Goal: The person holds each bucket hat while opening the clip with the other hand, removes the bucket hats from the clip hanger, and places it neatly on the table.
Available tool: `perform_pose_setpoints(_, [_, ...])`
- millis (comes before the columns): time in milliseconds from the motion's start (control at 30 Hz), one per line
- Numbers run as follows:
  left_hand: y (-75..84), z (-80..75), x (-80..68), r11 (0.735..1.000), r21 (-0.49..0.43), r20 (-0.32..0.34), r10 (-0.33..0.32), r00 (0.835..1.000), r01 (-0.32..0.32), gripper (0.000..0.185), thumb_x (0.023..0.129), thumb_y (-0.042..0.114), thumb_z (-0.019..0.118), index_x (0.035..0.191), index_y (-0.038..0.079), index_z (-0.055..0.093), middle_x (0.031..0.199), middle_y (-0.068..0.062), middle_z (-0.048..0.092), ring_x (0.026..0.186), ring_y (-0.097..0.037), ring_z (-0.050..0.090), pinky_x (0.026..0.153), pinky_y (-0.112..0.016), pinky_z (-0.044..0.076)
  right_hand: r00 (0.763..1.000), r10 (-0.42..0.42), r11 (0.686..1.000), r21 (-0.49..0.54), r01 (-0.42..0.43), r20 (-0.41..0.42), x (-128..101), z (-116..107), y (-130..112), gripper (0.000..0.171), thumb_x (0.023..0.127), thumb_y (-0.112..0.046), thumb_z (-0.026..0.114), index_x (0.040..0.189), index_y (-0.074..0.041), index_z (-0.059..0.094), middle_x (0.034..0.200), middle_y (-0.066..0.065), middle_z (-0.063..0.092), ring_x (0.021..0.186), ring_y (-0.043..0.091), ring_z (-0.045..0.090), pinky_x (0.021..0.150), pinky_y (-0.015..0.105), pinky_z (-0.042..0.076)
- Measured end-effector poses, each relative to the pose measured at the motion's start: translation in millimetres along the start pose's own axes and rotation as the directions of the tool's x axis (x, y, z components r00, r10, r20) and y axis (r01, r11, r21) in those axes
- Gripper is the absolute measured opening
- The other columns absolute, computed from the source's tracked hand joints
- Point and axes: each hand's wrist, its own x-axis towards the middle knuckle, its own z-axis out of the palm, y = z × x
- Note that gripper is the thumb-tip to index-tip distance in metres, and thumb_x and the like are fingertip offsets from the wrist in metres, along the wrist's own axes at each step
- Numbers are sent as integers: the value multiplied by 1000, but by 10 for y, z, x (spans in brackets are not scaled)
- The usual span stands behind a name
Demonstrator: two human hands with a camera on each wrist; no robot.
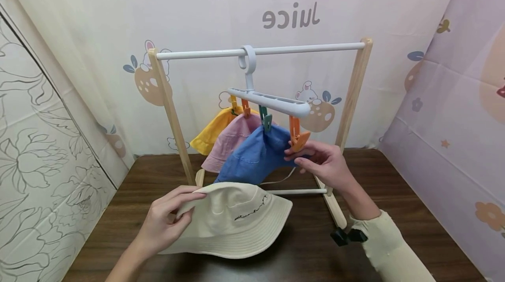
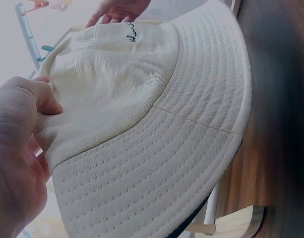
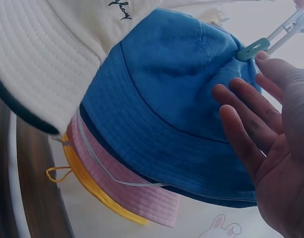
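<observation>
Cream hat in your left grip; right hand up at the orange clip.

Your left hand (image 1: 163, 223) pinches the cream hat (image 1: 232, 220) at its near-left edge, thumb on top and fingers curled under the fabric; the hat is held low over the tabletop (image 1: 394, 194), its brim spreading right of the grip, in front of the rack (image 1: 165, 98). Your right hand (image 1: 321, 161) is raised at the orange clip (image 1: 297, 137), the end clip on the white hanger (image 1: 272, 100); thumb and fingertips touch it, fingers only loosely bent, and whether they squeeze it I cannot tell. The blue hat (image 1: 256, 155) hangs from the green clip (image 1: 266, 119), just left of that hand, with the pink hat (image 1: 232, 139) and yellow hat (image 1: 213, 128) behind it.
</observation>
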Motion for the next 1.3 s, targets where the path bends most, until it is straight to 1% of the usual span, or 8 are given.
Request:
perform_pose_setpoints(300, [-39, -92, -51, 1000, -13, -10, 0, 1000, 0, 63, 73, -36, 64, 123, -1, 79, 123, -15, 79, 79, -6, 54, 51, -13, 35, 999, -34, 999, 14, 34, -1, -2, -23, 30, 38, 103, 16, 67, 136, -1, 75, 124, -6, 86, 107, 4, 84, 67, 22, 65])
perform_pose_setpoints(467, [-66, -132, -85, 1000, -17, -39, -4, 999, 3, 64, 69, -38, 64, 119, -2, 80, 123, -12, 80, 88, -6, 60, 52, -14, 36, 999, -43, 999, 22, 43, 4, -6, -42, 46, 41, 103, 16, 67, 138, -4, 75, 125, -7, 86, 108, 4, 84, 68, 21, 66])
perform_pose_setpoints(567, [-78, -160, -94, 1000, -11, -49, -2, 999, 1, 64, 67, -38, 63, 117, -3, 80, 123, -10, 80, 92, -8, 62, 52, -15, 37, 999, -40, 999, 24, 40, 5, -10, -50, 51, 39, 104, 15, 67, 138, -1, 74, 125, -6, 86, 107, 4, 84, 70, 20, 66])
perform_pose_setpoints(733, [-91, -237, -118, 1000, -15, -49, -2, 999, 1, 64, 67, -39, 62, 117, -3, 80, 124, -8, 80, 78, -5, 52, 52, -15, 37, 999, -36, 999, 34, 36, 3, -16, -68, 60, 34, 103, 16, 66, 137, 9, 71, 125, -4, 86, 107, 5, 84, 71, 20, 66])
perform_pose_setpoints(967, [-94, -357, -161, 1000, 21, -43, -17, 999, 18, 63, 69, -38, 62, 117, -2, 80, 126, -5, 80, 72, -3, 45, 53, -16, 37, 999, -44, 999, 30, 44, -2, -14, -85, 72, 33, 103, 17, 66, 136, 18, 67, 126, -4, 86, 107, 6, 84, 71, 20, 66])
perform_pose_setpoints(1100, [-87, -429, -187, 998, 45, -43, -34, 998, 36, 63, 69, -38, 63, 117, -1, 81, 126, -2, 80, 76, -3, 49, 55, -16, 38, 999, -54, 998, 35, 54, 1, -12, -95, 82, 35, 103, 17, 66, 137, 13, 69, 126, -4, 86, 108, 6, 84, 71, 20, 66])
perform_pose_setpoints(1233, [-95, -501, -220, 998, 50, -49, -38, 998, 40, 60, 71, -37, 64, 116, -2, 81, 127, -1, 80, 86, -4, 56, 59, -18, 41, 999, -53, 998, 36, 53, 6, -15, -102, 93, 42, 103, 17, 66, 141, 2, 72, 127, -4, 87, 108, 6, 84, 70, 21, 66])
perform_pose_setpoints(1300, [-101, -536, -235, 998, 54, -53, -40, 998, 43, 58, 72, -36, 64, 116, -2, 80, 127, -1, 80, 86, -4, 55, 59, -18, 40, 999, -47, 998, 31, 47, 3, -18, -104, 95, 44, 103, 16, 66, 142, -3, 73, 127, -4, 87, 107, 5, 84, 70, 20, 66])
